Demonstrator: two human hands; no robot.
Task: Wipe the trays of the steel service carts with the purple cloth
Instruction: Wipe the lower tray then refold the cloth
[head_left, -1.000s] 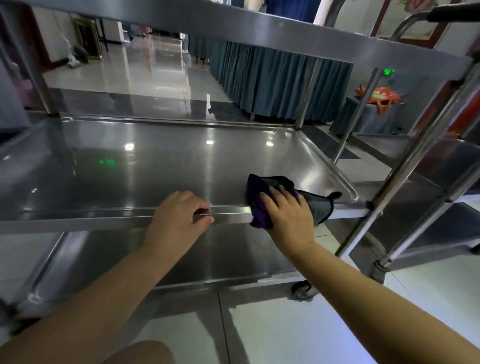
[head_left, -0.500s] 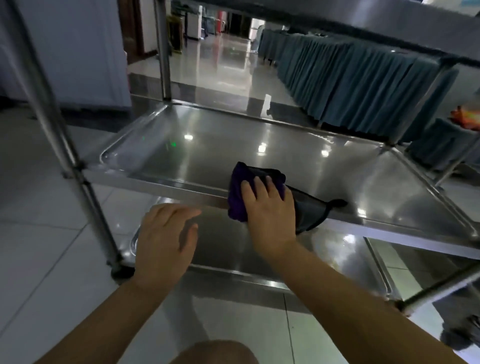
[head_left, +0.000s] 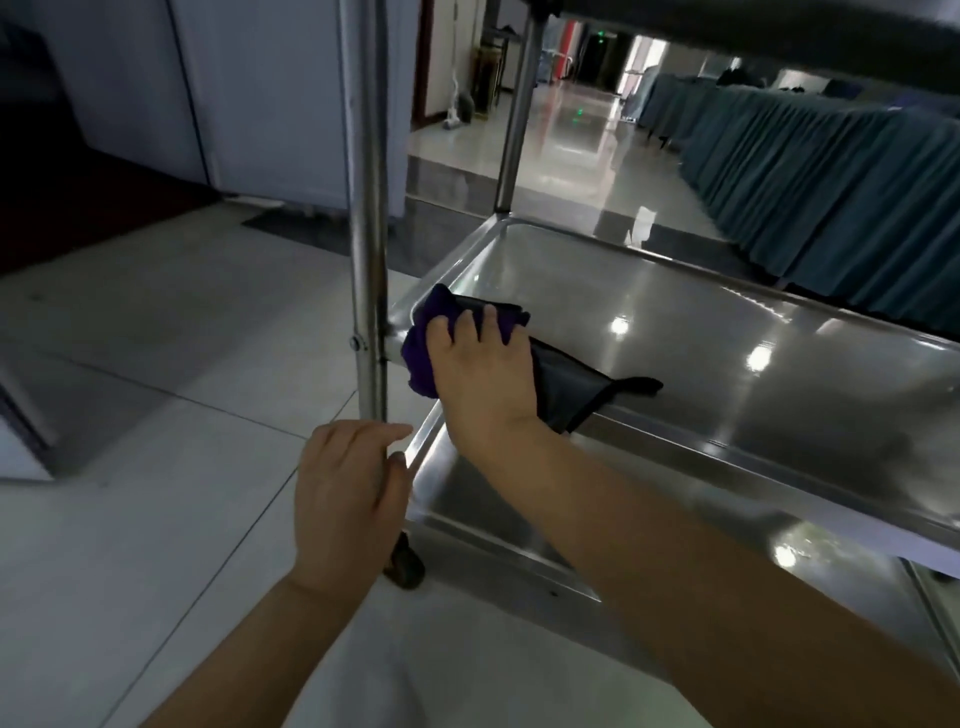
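The right hand (head_left: 480, 371) presses the purple cloth (head_left: 422, 347) flat-fingered into the middle tray's (head_left: 727, 332) near-left corner, the unwiped length running off to its right, while the left hand (head_left: 347, 499) hangs relaxed below.

The cloth (head_left: 470, 332) is noted as purple with a black portion. The tray (head_left: 727, 332) and post (head_left: 368, 208) are seen in bare silver steel. Teal pleated skirting (head_left: 831, 171) is recorded; the floor tiles (head_left: 156, 415) are pale grey.
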